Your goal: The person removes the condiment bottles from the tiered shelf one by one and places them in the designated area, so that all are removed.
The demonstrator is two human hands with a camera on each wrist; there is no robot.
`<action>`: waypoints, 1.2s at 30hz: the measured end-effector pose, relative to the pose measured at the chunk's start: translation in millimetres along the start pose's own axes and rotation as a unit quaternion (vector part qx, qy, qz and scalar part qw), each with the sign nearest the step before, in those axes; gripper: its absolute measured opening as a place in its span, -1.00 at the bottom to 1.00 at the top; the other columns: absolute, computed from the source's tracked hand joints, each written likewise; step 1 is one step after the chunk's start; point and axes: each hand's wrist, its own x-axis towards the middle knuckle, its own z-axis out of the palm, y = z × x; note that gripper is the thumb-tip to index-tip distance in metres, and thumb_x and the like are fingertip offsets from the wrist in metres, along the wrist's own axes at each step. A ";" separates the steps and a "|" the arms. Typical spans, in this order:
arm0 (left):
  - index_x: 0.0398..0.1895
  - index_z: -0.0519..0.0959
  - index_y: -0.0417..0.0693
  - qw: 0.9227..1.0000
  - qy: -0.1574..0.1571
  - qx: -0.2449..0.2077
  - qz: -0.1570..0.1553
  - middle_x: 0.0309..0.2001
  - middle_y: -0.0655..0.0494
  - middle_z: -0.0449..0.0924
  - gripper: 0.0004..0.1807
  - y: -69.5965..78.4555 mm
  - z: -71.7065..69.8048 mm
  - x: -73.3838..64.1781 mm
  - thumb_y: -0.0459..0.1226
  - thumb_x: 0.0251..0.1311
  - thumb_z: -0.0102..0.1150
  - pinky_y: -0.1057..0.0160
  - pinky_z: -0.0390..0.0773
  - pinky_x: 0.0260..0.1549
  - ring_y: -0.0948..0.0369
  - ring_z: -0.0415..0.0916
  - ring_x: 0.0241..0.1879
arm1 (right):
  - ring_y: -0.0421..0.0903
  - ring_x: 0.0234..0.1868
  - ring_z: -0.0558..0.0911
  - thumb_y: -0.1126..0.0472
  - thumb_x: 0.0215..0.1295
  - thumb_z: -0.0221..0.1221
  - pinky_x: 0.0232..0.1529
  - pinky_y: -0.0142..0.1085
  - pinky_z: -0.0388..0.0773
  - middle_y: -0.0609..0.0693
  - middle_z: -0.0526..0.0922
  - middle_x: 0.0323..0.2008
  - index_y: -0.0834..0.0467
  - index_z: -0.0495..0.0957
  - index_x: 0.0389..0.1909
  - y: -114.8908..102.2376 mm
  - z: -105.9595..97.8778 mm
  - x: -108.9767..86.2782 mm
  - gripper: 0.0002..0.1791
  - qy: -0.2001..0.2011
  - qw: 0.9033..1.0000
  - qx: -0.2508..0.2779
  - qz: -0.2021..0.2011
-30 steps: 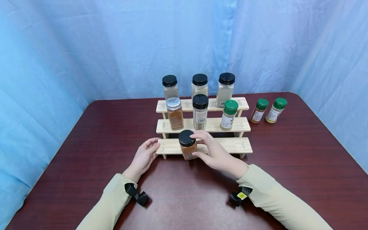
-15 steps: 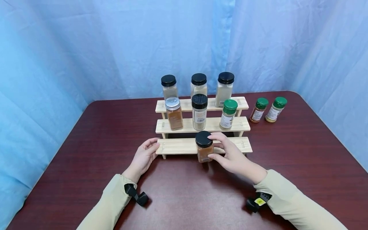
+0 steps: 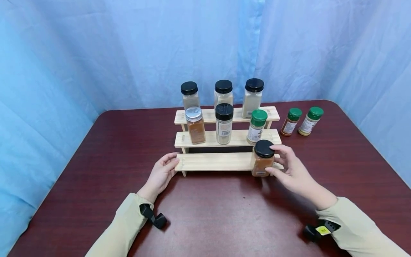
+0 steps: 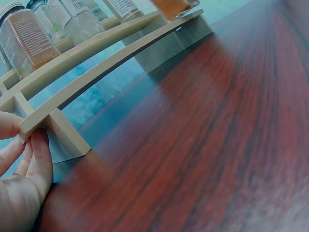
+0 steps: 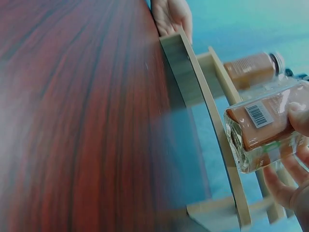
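My right hand (image 3: pixel 293 175) grips a square glass spice jar (image 3: pixel 262 166) of orange-brown powder with a black lid. The jar is at the right end of the front tier of a pale wooden three-step rack (image 3: pixel 215 162); whether its base touches the wood, I cannot tell. In the right wrist view, thumb and fingers lie on opposite sides of the jar (image 5: pixel 263 118), its barcode label visible. My left hand (image 3: pixel 162 175) pinches the left end of that tier. The left wrist view has that hand's fingers (image 4: pixel 38 154) under the board's corner.
On the middle tier stand a silver-lidded jar (image 3: pixel 196 130), a black-capped jar (image 3: pixel 223 128) and a green-capped bottle (image 3: pixel 255 132). Three black-lidded jars (image 3: pixel 252 103) line the top tier. Two green-capped bottles (image 3: pixel 289 125) stand right of the rack on the dark red table (image 3: pixel 218 214).
My right hand has carried the jar rightward along the front tier, from left of its middle to its right end. My left hand has stayed at the rack's left end.
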 end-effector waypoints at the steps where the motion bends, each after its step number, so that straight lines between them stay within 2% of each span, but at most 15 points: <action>1: 0.18 0.22 -0.42 1.000 0.000 -0.001 0.001 -0.26 0.17 0.50 -0.64 0.0 0.1 0.0 -0.52 0.34 -0.19 0.45 0.55 -0.27 0.36 0.53 -0.28 | -0.55 0.04 0.43 0.81 -0.17 0.16 -0.17 -0.63 0.52 -0.45 0.29 0.14 0.38 0.10 0.16 0.5 -3.6 -1.6 -0.19 0.002 1.000 -0.009 0.003; 5: 0.19 0.21 -0.44 1.000 0.001 -0.006 0.003 -0.26 0.16 0.50 -0.64 -0.3 -0.1 0.1 -0.53 0.34 -0.20 0.45 0.55 -0.27 0.36 0.52 -0.28 | -0.56 0.07 0.40 0.80 -0.17 0.18 -0.05 -0.68 0.43 -0.46 0.29 0.12 0.38 0.08 0.19 3.5 -15.8 -7.0 -0.15 0.011 0.999 -0.044 0.014; 13: 0.14 0.25 -0.38 1.000 -0.004 -0.007 0.002 -0.25 0.17 0.52 -0.69 -0.9 -0.6 0.7 -0.52 0.35 -0.20 0.45 0.55 -0.26 0.36 0.52 -0.28 | -0.57 0.00 0.43 0.80 -0.16 0.17 -0.09 -0.70 0.43 -0.45 0.33 0.06 0.39 0.05 0.22 11.2 -37.1 -13.8 -0.13 0.022 0.997 -0.068 0.030; 22: 0.16 0.24 -0.37 1.000 -0.005 -0.007 0.001 -0.24 0.17 0.50 -0.68 -0.1 -0.3 0.7 -0.52 0.35 -0.19 0.45 0.55 -0.26 0.35 0.53 -0.28 | -0.57 -0.03 0.45 0.79 -0.07 0.13 -0.07 -0.74 0.40 -0.41 0.37 -0.01 0.38 0.01 0.27 23.5 -66.9 -19.9 -0.14 0.054 0.994 -0.089 0.046; 31: 0.18 0.21 -0.42 1.000 -0.005 0.006 0.002 -0.24 0.18 0.49 -0.65 -0.6 -1.5 0.7 -0.51 0.36 -0.18 0.46 0.54 -0.26 0.36 0.52 -0.28 | -0.68 -0.08 0.39 0.70 0.05 0.13 -0.13 -0.80 0.35 -0.46 0.30 -0.03 0.28 0.00 0.34 41.6 -99.0 -33.6 -0.16 0.060 0.984 -0.132 0.106; 36: 0.19 0.21 -0.41 1.000 -0.002 0.005 0.001 -0.24 0.18 0.50 -0.64 -0.8 -0.4 0.3 -0.51 0.36 -0.18 0.47 0.54 -0.28 0.37 0.53 -0.29 | -0.72 -0.11 0.37 0.60 0.12 0.15 -0.17 -0.82 0.34 -0.44 0.27 -0.04 0.18 0.02 0.37 68.8 -116.6 -44.8 -0.17 0.077 0.976 -0.154 0.135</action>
